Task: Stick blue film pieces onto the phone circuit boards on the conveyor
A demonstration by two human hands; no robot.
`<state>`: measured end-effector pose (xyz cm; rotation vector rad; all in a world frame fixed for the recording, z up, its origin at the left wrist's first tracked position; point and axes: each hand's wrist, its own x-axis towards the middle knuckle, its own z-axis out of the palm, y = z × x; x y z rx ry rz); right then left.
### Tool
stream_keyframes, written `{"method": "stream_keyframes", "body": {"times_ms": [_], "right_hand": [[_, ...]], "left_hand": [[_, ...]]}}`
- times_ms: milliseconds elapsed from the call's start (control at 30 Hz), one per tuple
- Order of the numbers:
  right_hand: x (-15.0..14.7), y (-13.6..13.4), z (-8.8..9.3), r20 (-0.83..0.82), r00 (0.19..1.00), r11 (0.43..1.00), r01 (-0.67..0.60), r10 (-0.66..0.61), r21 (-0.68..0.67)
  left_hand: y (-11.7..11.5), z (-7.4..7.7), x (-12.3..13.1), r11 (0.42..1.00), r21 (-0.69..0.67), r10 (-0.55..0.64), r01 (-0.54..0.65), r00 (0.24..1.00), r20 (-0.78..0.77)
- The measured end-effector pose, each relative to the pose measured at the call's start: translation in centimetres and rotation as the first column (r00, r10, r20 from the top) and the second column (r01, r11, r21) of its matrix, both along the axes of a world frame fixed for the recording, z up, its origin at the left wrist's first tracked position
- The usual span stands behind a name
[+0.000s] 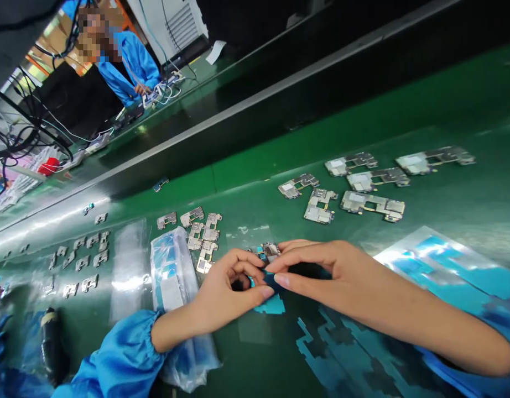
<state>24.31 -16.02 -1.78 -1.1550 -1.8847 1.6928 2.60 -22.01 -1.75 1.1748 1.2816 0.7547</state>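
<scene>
no readable text, labels, or numbers

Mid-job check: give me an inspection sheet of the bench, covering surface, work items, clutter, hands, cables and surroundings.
Surface: green bench top, shiny in places.
Work items: circuit board and blue film at the fingertips; more boards further back, left and right.
Clutter: clear plastic bag and dark cylindrical tool toward the left.
Hands: left hand and right hand close together by the film; exact grip unclear.
Cables: black cables tangled, upper left; none seen at the hands.
Surroundings: co-worker in blue beyond the bench.
</scene>
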Motion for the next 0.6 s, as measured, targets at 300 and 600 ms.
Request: {"method": "stream_keyframes", "body": {"times_ms": [300,600], "right_hand": [[0.4,-0.4,0.6,-0.052,0.976,0.956,0.217,-0.211,0.197],[-1.7,-1.0,0.4,-0.190,0.906,0.925,0.376,-0.378,-0.047]], "left_hand": [[0.1,-0.3,-0.1,0.990,-0.079,0.133,-0.116,0.955,0.265],[0.5,-0.7,-0.9,0.989,0.044,0.138,-0.142,0.988,0.075]]}}
